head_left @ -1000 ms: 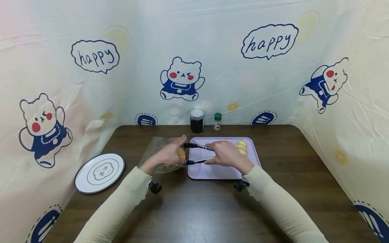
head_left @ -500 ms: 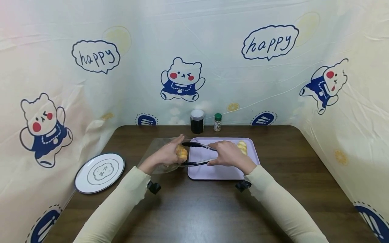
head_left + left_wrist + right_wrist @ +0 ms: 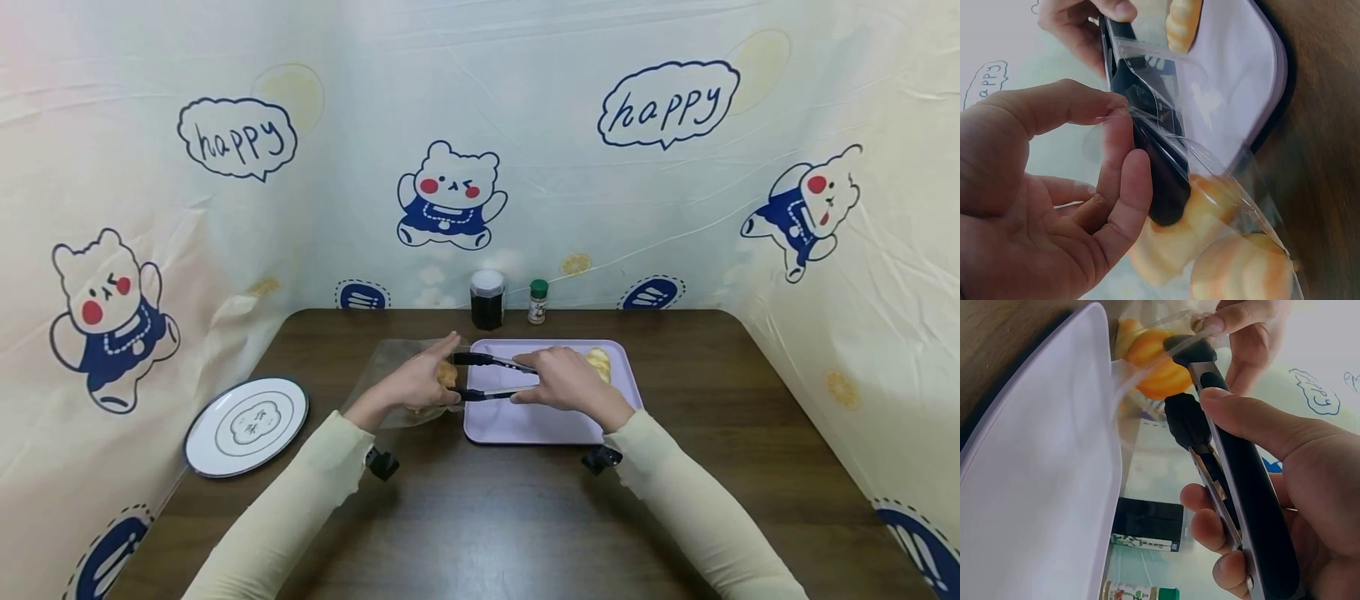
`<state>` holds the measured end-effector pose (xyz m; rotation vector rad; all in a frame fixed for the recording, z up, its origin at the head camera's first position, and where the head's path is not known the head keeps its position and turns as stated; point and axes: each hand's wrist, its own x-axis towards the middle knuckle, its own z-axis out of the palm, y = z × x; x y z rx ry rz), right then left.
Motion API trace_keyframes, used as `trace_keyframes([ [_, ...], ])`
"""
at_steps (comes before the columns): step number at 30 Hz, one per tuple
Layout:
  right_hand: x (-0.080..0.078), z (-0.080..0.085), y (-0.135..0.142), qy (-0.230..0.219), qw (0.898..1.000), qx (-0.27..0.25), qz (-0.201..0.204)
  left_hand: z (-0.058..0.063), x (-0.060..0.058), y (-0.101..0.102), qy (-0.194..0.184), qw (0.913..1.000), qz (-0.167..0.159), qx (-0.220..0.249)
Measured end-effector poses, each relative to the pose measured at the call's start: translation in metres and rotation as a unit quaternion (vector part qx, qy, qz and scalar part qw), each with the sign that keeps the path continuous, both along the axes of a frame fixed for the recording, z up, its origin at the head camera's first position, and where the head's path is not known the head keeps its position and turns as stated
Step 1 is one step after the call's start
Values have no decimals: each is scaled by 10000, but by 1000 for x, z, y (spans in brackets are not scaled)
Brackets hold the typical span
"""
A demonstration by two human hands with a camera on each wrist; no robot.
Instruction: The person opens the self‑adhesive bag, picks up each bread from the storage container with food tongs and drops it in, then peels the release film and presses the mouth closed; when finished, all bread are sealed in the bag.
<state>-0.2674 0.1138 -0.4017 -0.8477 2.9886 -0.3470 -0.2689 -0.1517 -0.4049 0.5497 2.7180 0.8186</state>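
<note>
Tongs (image 3: 1249, 487), gripped by the right hand (image 3: 564, 379), point into a clear bag (image 3: 387, 367) the left hand (image 3: 412, 382) pinches (best held wide).

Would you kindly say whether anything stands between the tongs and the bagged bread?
Nothing visible does: the tongs appear to pass through the mouth of the clear bag, which the left hand pinches, toward the bread.
</note>
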Motion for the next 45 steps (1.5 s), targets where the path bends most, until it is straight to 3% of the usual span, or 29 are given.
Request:
trace_keyframes([
  [9, -2, -2, -7, 34, 10000, 43, -79, 0, 2, 6, -109, 9999, 27, 15],
  [17, -1, 0, -12, 325, 9992, 211, -78, -2, 3, 9, 187, 9998, -62, -5],
  [23, -4, -2, -9, 121, 9998, 108, -96, 0, 3, 7, 130, 9999, -48, -79],
  [32, -4, -1, 7, -126, 9999, 10, -93, 0, -1, -1, -24, 9999, 105, -75],
  [45, 8, 9, 49, 51, 9990, -134, -417, -2, -3, -3, 13, 9999, 142, 47],
])
